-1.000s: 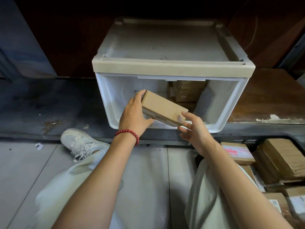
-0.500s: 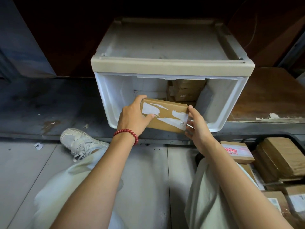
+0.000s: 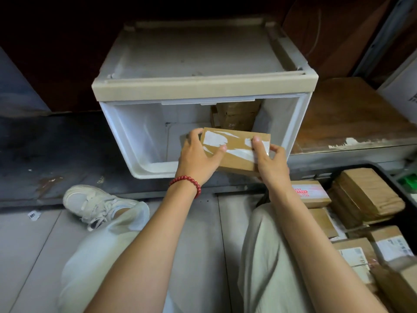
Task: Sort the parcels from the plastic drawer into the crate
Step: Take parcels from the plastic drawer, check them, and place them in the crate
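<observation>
since a second ago you have turned the small brown cardboard parcel with torn white label scraps (image 3: 238, 154) so its labelled face looks up at you, and your right hand (image 3: 270, 164) has moved from under it to its end.

the white plastic drawer with the beige top frame (image 3: 203, 90) stands open towards you, and most of its floor is bare. the black plastic crate (image 3: 404, 199) at your right already holds many brown parcels (image 3: 367, 195), so the sorting looks well advanced. a short stack of brown boxes (image 3: 237, 116) is left at the drawer's back. the parcel in hand is at the drawer's mouth, not yet over the crate. your left hand (image 3: 196, 159) grips its left end, thumb across the face; the right hand pinches the other end.
</observation>
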Available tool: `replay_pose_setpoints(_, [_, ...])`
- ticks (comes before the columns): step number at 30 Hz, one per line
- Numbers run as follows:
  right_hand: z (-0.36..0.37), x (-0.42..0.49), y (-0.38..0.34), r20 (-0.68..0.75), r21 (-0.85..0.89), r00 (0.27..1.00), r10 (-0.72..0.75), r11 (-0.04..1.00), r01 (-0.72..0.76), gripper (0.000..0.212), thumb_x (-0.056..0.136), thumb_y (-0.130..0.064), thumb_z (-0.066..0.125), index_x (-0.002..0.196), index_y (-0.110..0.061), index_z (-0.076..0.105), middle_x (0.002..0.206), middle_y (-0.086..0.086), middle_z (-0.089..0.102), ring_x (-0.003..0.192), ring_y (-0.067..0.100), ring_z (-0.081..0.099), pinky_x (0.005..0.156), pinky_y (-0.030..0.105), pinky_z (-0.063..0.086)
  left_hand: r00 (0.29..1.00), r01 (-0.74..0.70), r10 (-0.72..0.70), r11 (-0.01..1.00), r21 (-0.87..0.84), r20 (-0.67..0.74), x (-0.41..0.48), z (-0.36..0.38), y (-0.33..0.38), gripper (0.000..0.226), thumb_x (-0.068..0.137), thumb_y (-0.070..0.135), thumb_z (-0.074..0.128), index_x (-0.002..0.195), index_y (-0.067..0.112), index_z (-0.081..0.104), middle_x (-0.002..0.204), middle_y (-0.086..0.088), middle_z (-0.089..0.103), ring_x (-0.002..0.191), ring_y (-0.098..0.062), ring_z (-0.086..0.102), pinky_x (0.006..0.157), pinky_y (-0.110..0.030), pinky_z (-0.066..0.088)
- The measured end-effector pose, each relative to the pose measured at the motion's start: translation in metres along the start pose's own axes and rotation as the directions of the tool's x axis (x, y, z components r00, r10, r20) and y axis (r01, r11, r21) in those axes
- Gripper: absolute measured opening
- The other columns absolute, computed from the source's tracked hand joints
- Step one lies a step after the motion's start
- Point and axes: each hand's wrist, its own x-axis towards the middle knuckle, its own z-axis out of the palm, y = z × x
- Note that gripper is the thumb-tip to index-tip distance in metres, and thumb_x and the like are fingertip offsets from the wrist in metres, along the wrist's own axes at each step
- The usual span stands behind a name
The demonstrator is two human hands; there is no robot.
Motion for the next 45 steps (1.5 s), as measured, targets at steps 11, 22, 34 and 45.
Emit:
replay_pose_setpoints(11, [-0.093,0.009,0.067,-0.439,0.255,0.864,0.248,0.956,-0.145,0.068,0.083,-0.062,0.058,0.138,-0.024,0.045,0.137,0.006,0.048,0.121,0.026,0.049,0.105,0.047,0.041,0.916,-0.096,0.120,0.992,-0.081,0.382,-0.008,0.097,0.050,0.071,0.076,0.041,0.076,0.135,0.029,0.038,0.134,0.002,0.052,0.119,-0.018,0.051,0.091,-0.028,0.045])
replay_pose_setpoints(22, [-0.148,0.030,0.115,-0.494,0.424,0.791,0.362,0.894,-0.145,0.053,0.067,-0.064,0.063,0.115,-0.045,0.051,0.137,0.003,0.045,0.116,0.025,0.054,0.100,0.048,0.047,0.767,-0.173,0.152,0.985,-0.028,0.624,-0.004,0.179,0.063,0.105,0.064,0.022,0.088,0.147,0.031,0.024,0.139,-0.003,0.042,0.121,-0.024,0.051,0.102,-0.046,0.045])
replay_pose_setpoints(34, [-0.139,0.062,0.144,-0.469,0.266,0.823,0.319,0.940,-0.213,0.056,0.091,-0.033,0.063,0.140,-0.021,0.040,0.142,0.001,0.044,0.121,0.016,0.047,0.107,0.042,0.041,0.683,-0.501,0.116,0.793,0.347,0.721,0.010,0.200,0.049,0.062,0.085,0.045,0.063,0.139,0.027,0.038,0.131,-0.005,0.048,0.121,-0.024,0.048,0.096,-0.039,0.046])
replay_pose_setpoints(45, [-0.133,0.056,0.139,-0.365,-0.003,0.907,0.210,0.974,-0.227,0.064,0.084,-0.034,0.072,0.137,-0.014,0.042,0.138,0.003,0.051,0.123,0.018,0.049,0.089,0.024,0.036,0.728,-0.522,0.142,0.749,0.409,0.670,0.009,0.189,0.050,0.048,0.088,0.048,0.058,0.128,0.022,0.053,0.130,0.001,0.051,0.118,-0.020,0.048,0.094,-0.035,0.046])
